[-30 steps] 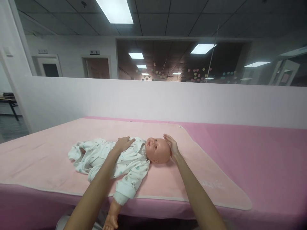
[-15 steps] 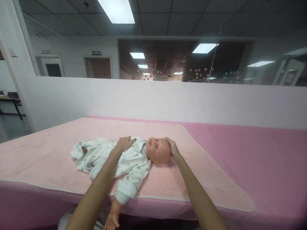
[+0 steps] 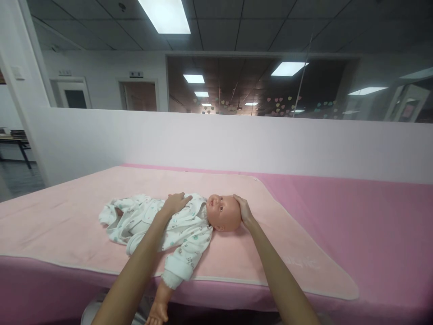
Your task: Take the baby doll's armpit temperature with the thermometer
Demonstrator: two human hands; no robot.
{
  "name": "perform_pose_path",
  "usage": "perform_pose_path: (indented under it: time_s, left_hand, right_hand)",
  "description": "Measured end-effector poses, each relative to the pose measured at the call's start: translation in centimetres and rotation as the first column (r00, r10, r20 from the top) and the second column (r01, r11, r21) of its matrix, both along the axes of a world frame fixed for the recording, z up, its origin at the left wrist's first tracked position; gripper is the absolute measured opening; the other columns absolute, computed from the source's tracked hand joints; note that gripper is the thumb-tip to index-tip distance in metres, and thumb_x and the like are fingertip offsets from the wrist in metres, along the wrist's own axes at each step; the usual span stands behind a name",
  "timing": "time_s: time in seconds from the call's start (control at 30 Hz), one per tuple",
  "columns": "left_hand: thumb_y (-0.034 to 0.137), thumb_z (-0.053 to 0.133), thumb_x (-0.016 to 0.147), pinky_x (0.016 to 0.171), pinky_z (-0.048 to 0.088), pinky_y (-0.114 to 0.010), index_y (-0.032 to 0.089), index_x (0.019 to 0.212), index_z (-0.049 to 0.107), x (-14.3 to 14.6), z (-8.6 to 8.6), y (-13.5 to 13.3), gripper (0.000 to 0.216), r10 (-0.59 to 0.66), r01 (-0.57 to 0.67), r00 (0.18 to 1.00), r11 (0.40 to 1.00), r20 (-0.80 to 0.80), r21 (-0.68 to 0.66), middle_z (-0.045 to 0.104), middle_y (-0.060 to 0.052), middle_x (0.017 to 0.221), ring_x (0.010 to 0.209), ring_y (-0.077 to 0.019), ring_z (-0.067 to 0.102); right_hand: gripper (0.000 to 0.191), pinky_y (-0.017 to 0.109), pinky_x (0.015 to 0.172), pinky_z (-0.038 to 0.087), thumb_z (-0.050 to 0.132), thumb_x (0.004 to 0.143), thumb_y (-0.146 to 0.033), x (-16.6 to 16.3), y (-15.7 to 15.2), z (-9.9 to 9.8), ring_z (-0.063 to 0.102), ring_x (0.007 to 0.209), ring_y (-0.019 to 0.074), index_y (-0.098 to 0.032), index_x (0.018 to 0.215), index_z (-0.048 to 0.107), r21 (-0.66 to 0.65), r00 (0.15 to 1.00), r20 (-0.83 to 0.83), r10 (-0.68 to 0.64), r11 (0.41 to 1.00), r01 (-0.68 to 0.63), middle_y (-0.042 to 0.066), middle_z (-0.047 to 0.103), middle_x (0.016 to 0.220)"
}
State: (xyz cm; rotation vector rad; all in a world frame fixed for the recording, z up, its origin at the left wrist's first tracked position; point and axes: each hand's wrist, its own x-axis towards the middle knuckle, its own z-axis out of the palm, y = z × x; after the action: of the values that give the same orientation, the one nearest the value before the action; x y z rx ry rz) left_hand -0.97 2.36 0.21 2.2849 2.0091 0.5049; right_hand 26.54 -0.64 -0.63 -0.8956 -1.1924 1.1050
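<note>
1. The doll (image 3: 200,230) lies along the peach mat (image 3: 111,183), face up and turned a little toward the wearer, with the pink surface (image 3: 372,212) showing beyond the mat's edges.
2. Already done, judging by how things lie: the doll is laid down and dressed in a white printed outfit (image 3: 149,214), and both hands are in place on it.
3. The left hand (image 3: 176,204) rests flat on the chest, fingers nearly straight and clamped on nothing.
4. The right hand (image 3: 245,212) is cupped against the crown of the doll's bald head (image 3: 225,215), thumb and fingers apart as far as can be told (the palm side is hidden).
5. Left as it is: the doll's near forearm (image 3: 162,295) pokes out of its sleeve and hangs past the front edge, not tucked in beside the body.
6. No lifting or turning has been done at this moment; the head and trunk appear to lie on the mat. Whether anything more remains, I cannot tell.
</note>
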Motion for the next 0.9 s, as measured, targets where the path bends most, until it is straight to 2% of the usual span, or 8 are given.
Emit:
perform_pose_path:
  time_s: [0.2,0.4,0.53,0.63,0.7,0.77,0.9]
  left_hand:
    - [0.056,0.028,0.082,0.085,0.037,-0.037,0.016,0.094,0.059,0.0,-0.1,0.0,0.051,0.005,-0.005,1.0,1.0,-0.001,0.01,0.065,-0.014,0.102,0.1,-0.0294,0.058]
    - [0.055,0.028,0.082,0.084,0.038,-0.035,0.017,0.095,0.059,0.0,-0.1,-0.1,0.05,0.008,-0.008,1.0,1.0,-0.003,0.014,0.066,-0.013,0.101,0.1,-0.0286,0.058]
    - [0.055,0.028,0.082,0.083,0.039,-0.035,0.017,0.094,0.058,0.0,0.0,-0.2,0.05,0.002,-0.002,1.0,1.0,-0.001,0.012,0.066,-0.013,0.101,0.1,-0.0283,0.058]
    - [0.056,0.027,0.082,0.082,0.039,-0.036,0.017,0.091,0.058,0.0,0.0,-0.2,0.05,-0.005,0.005,1.0,1.0,-0.002,0.012,0.066,-0.014,0.1,0.098,-0.0289,0.058]
    - [0.055,0.027,0.082,0.082,0.039,-0.036,0.016,0.09,0.057,0.0,0.0,-0.1,0.05,-0.007,0.007,1.0,1.0,-0.003,0.011,0.066,-0.014,0.1,0.097,-0.0293,0.058]
    - [0.054,0.027,0.082,0.082,0.039,-0.037,0.016,0.089,0.057,0.0,0.0,-0.1,0.049,-0.008,0.008,1.0,1.0,-0.006,0.01,0.066,-0.015,0.099,0.096,-0.0296,0.059]
    - [0.054,0.027,0.082,0.083,0.038,-0.038,0.016,0.087,0.057,0.0,0.0,-0.1,0.049,-0.01,0.01,1.0,1.0,-0.01,0.015,0.066,-0.015,0.099,0.097,-0.0301,0.058]
  right_hand:
    - [0.034,0.032,0.074,0.044,0.056,0.067,-0.05,0.1,0.5,-0.3,0.058,0.078,0.0219,-0.017,0.067,0.064,0.012,1.0,0.026,-0.003,1.0,0.003,0.003,0.067,0.07]
    - [0.027,0.03,0.086,0.04,0.059,0.066,-0.041,0.0,0.1,0.0,0.054,0.098,0.0215,-0.02,0.082,0.066,0.099,0.994,0.009,-0.109,0.989,0.108,0.002,0.065,0.097]
    - [0.033,0.029,0.087,0.04,0.058,0.068,-0.038,-0.1,-0.4,0.2,0.051,0.102,0.0194,-0.023,0.098,0.062,0.108,0.981,-0.013,-0.193,0.975,0.193,0.002,0.059,0.109]
    - [0.033,0.026,0.085,0.04,0.057,0.069,-0.039,-0.2,-0.7,0.3,0.05,0.103,0.018,-0.024,0.098,0.061,0.125,0.978,-0.041,-0.204,0.97,0.208,0.001,0.057,0.113]
    - [0.029,0.026,0.082,0.04,0.058,0.067,-0.04,-0.3,-0.8,0.4,0.051,0.1,0.0185,-0.022,0.089,0.062,0.124,0.986,-0.045,-0.158,0.979,0.162,0.002,0.06,0.106]
    - [0.027,0.026,0.076,0.041,0.06,0.065,-0.043,-0.4,-1.0,0.5,0.055,0.089,0.0195,-0.019,0.076,0.063,0.095,0.996,-0.034,-0.084,0.992,0.087,0.003,0.064,0.09]
    - [0.033,0.026,0.063,0.04,0.063,0.061,-0.049,-0.4,-1.1,0.6,0.053,0.065,0.0161,-0.017,0.06,0.056,0.022,0.999,-0.051,-0.004,1.0,0.005,0.0,0.06,0.064]
